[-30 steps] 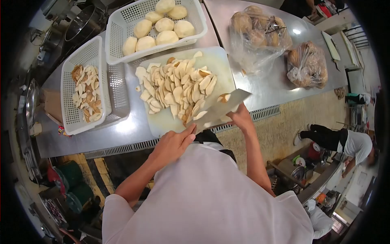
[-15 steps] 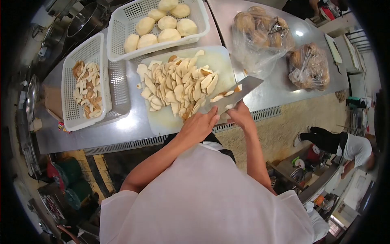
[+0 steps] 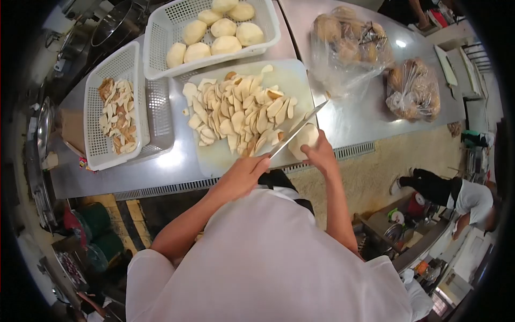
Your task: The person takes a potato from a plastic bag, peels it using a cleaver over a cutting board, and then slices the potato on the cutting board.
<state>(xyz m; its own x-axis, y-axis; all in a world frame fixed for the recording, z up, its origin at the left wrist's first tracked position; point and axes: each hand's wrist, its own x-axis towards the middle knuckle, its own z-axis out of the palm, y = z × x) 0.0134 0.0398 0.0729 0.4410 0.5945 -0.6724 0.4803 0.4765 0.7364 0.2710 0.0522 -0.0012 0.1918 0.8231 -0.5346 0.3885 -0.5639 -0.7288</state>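
My left hand [image 3: 241,174] is closed round the handle of a broad-bladed kitchen knife [image 3: 300,125], its blade slanting up to the right and seen almost edge-on. Just right of the blade, my right hand [image 3: 322,154] grips a pale peeled tuber [image 3: 303,142], thumb on its near side. Both hands are at the near right edge of a whitish cutting board [image 3: 214,163]. Across the board lies a heap of thick pale peelings [image 3: 236,110], some with brown skin showing.
Peeled tubers [image 3: 225,45] fill part of a white basket [image 3: 209,64] behind the board. A second basket [image 3: 91,134] at left holds peelings. Two clear bags of brown tubers [image 3: 351,43] [image 3: 413,88] lie on the steel table [image 3: 365,115]. Another person [image 3: 472,198] bends at far right.
The knife has turned from showing its broad face to nearly edge-on. My left hand has drawn left and towards me, and the tuber in my right hand now shows more fully.
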